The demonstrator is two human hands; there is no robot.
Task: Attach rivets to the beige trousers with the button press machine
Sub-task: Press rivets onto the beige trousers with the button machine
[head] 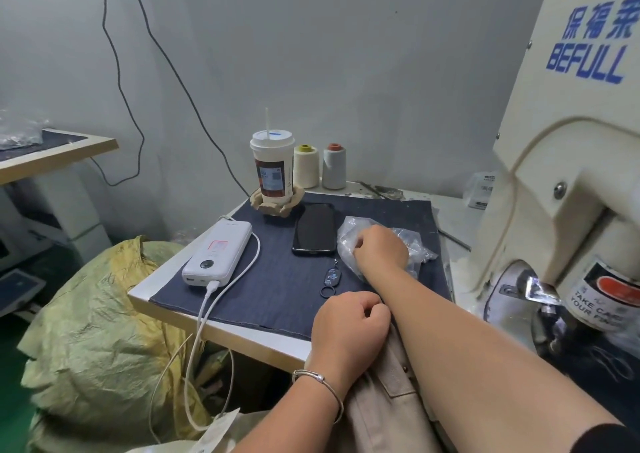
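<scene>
Beige trousers [381, 397] lie under your left hand [349, 324], whose curled grip pinches the fabric. Your right hand [379, 250] reaches into the clear plastic bag [349, 231] on the worktop [221, 331]; its grip is hidden, so I cannot tell.

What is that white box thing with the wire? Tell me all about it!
The white power bank is a smooth plastic block with rounded corners. It lies flat on the dark blue cloth, near the table's left edge. Its top shows a reddish label and a round dark button. A white cable plugs into its near end. No hand touches it.
</scene>
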